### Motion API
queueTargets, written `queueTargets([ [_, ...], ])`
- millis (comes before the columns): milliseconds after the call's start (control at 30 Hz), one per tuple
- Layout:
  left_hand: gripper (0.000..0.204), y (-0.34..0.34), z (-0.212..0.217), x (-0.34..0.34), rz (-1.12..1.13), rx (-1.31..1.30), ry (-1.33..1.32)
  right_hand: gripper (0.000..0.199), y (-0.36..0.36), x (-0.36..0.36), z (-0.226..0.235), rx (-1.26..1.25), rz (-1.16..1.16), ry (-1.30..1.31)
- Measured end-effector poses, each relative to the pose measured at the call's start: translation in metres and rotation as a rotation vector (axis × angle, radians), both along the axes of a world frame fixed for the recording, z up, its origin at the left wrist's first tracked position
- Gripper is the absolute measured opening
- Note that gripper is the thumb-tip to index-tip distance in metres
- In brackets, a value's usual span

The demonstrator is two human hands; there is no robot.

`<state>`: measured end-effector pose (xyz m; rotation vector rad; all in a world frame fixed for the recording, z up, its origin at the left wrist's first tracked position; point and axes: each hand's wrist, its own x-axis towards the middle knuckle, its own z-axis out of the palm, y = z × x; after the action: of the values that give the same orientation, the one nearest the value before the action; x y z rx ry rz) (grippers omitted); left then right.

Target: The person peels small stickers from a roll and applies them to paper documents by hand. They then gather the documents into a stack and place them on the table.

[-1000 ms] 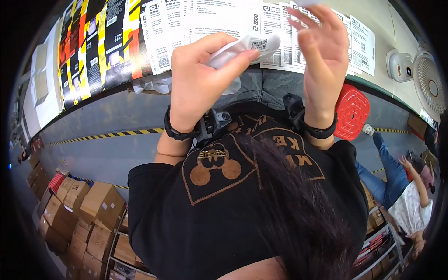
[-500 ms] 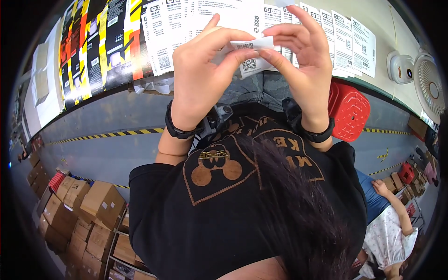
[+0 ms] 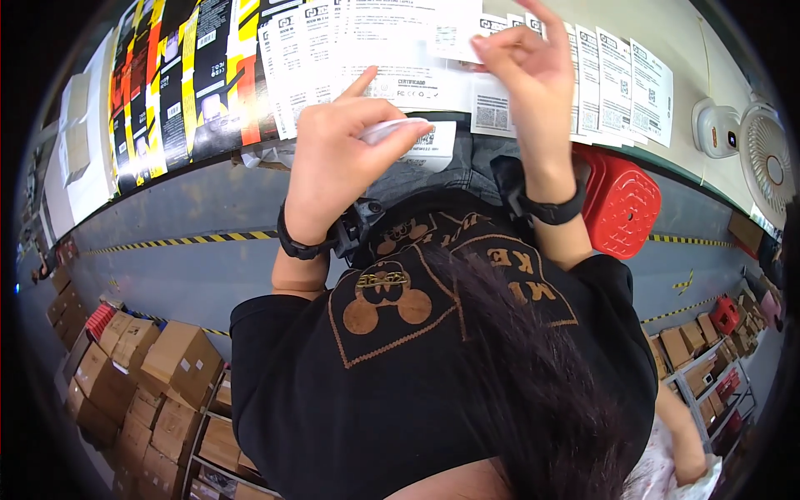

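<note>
My left hand (image 3: pixel 337 154) is closed, thumb against fingers, around a curled white label strip (image 3: pixel 439 148). A printed square code shows on the strip, which hangs past the table's front edge. My right hand (image 3: pixel 537 71) pinches the edge of a small pale sticker (image 3: pixel 450 36) between thumb and fingertips, its other fingers raised. That sticker is above or against a white printed sheet (image 3: pixel 392 54); whether it touches the paper, I cannot tell. More printed sheets (image 3: pixel 598 96) overlap in a row to the right of my right hand.
Black, yellow and red printed packaging sheets (image 3: pixel 187 79) cover the table's left part. At the right stand a white fan (image 3: pixel 765 154) and a small white device (image 3: pixel 715 127). A red plastic stool (image 3: pixel 621 204) is below the table edge. Cardboard boxes (image 3: pixel 179 362) and another person (image 3: pixel 679 450) are behind me.
My hands have moved apart. The left came down toward me with the label strip; the right moved up over the sheets with a small sticker. The person behind me has shifted.
</note>
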<state>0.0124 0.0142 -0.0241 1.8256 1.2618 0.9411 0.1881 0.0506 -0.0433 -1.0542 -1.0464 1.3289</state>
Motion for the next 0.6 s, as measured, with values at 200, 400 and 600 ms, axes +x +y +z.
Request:
queueTargets([
  [200, 0.016, 0.0, -0.006, -0.002, -0.024, 0.097, 0.19, 0.045, 0.018, -0.03, -0.012, 0.109, 0.007, -0.05],
  [400, 0.014, -0.009, -0.004, -0.017, -0.039, 0.117, 0.201, 0.059, 0.018, -0.041, -0.03, 0.039, -0.015, -0.101],
  [600, 0.014, -0.027, 0.019, -0.03, 0.068, 0.205, 0.071, 0.064, 0.009, -0.013, -0.036, 0.052, -0.067, -0.08],
])
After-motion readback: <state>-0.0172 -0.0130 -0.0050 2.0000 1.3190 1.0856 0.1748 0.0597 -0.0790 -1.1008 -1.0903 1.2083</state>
